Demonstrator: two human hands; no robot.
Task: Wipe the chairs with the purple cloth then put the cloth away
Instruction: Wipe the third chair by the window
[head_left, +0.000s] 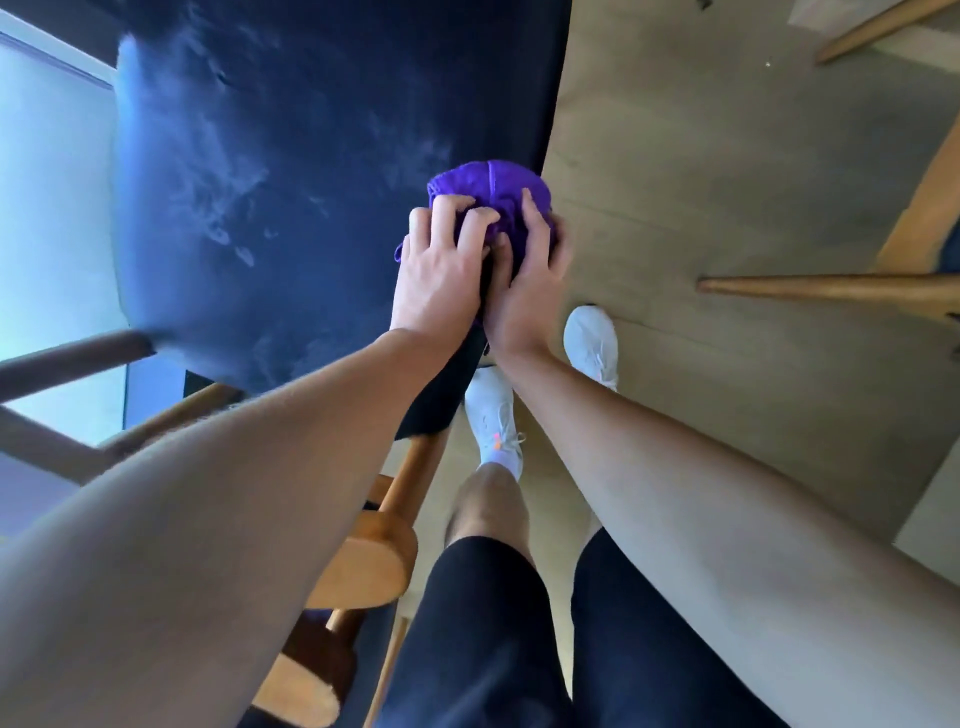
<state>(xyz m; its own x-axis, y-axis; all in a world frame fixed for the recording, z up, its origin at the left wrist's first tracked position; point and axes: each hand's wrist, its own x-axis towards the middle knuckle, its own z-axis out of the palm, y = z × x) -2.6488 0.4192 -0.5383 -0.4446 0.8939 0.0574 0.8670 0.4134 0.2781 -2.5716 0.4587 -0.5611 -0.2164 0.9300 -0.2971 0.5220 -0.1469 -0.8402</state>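
Two hands hold the bunched purple cloth (493, 179): our left hand (441, 270) curls its fingers into it and our right hand (530, 280) cups its other side, both grips clenched on it at the right edge of the dark blue chair (249, 171). We judge the wiping step is in hand. Next we should drag the cloth across the pale smears, on what is probably the seat.

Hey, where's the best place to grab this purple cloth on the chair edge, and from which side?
Probably its bunched mound, coming from the near side. The purple cloth sits wadded over the right edge of the dark chair, so fingers can curl round it from either face, as the left hand and right hand do now.
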